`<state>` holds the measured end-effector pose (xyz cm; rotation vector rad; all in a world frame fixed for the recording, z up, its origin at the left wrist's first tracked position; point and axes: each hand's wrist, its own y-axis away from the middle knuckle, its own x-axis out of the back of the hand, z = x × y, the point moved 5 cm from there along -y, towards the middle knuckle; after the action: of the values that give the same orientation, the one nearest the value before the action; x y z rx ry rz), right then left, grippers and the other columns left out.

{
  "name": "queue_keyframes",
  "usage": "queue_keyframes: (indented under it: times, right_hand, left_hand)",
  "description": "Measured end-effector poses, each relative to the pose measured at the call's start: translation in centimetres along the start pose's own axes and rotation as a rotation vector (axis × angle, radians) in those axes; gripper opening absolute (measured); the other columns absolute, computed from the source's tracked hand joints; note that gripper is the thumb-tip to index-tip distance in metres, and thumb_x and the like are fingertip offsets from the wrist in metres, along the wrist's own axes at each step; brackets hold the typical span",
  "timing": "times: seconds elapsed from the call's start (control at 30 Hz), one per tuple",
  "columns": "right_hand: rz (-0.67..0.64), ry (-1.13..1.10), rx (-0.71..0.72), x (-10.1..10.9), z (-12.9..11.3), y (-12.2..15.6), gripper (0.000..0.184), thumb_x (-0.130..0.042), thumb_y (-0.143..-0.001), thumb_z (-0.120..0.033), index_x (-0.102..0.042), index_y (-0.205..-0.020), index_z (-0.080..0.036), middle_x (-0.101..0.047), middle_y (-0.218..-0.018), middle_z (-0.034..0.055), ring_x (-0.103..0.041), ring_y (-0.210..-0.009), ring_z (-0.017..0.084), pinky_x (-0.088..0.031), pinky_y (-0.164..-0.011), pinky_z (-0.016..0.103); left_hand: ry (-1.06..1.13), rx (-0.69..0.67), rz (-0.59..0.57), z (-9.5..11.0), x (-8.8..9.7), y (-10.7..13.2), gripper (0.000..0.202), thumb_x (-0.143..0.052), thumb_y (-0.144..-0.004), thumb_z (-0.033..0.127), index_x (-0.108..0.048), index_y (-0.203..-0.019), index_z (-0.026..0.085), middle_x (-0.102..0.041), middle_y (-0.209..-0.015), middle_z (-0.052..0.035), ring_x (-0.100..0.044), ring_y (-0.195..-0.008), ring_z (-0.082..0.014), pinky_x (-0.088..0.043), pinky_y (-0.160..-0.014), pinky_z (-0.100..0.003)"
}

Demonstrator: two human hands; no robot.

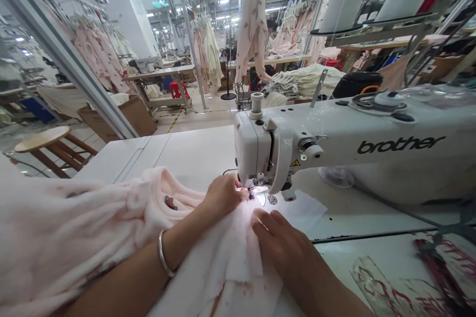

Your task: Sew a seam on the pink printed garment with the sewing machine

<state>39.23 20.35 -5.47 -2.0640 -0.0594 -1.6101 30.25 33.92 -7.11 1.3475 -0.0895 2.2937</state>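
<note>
A pale pink, fleecy garment (122, 208) lies across the sewing table and spreads over its front edge. My left hand (225, 193), with a silver bangle at the wrist, is closed on the garment's edge just left of the lit needle area. My right hand (278, 235) has its fingers curled on the same cloth, a little nearer and to the right. Above both hands is the head of a white Brother sewing machine (253, 143). The fingertips of my left hand are close to its presser foot (253, 192), whose details are blurred by glare.
Two large thread cones (345, 0) stand on a rack at upper right. A clear bobbin-like disc (336, 177) lies under the machine arm. At left are a wooden stool (48, 139) and a slanting metal post (74, 59). Garments hang behind; scissors-like dark red handles (439, 267) lie at right.
</note>
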Motion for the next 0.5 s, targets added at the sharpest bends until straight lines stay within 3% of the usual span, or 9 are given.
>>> queue_keyframes:
  times: [0.27,0.33,0.5]
  right_hand:
    - [-0.006,-0.114,0.032,3.2,3.4,0.3,0.025,-0.038,-0.088,-0.007,-0.057,-0.097,-0.021,-0.065,-0.094,0.0012,-0.055,-0.074,0.016,-0.045,-0.057,0.027]
    - [-0.021,-0.113,0.072,3.3,3.9,0.2,0.025,-0.039,-0.088,-0.006,-0.058,-0.095,-0.02,-0.065,-0.096,0.0012,-0.055,-0.075,0.015,-0.043,-0.059,0.026]
    - [-0.063,-0.15,0.065,2.4,3.7,0.1,0.028,-0.036,-0.089,-0.005,-0.058,-0.079,-0.019,-0.06,-0.075,0.0011,-0.049,-0.071,0.015,-0.041,-0.057,0.024]
  left_hand:
    - [-0.051,0.022,0.009,0.3,-0.2,0.8,0.015,-0.05,-0.077,0.027,-0.058,-0.086,0.017,-0.067,-0.088,-0.0079,-0.061,-0.082,-0.0229,-0.039,-0.067,-0.028]
    - [-0.065,0.025,0.016,0.5,-0.3,1.2,0.015,-0.049,-0.079,0.027,-0.057,-0.088,0.017,-0.067,-0.091,-0.0084,-0.062,-0.084,-0.0243,-0.04,-0.069,-0.03]
    - [-0.083,0.009,0.018,0.6,-0.7,1.2,0.017,-0.048,-0.079,0.026,-0.058,-0.088,0.016,-0.068,-0.09,-0.0099,-0.063,-0.084,-0.0264,-0.042,-0.071,-0.032]
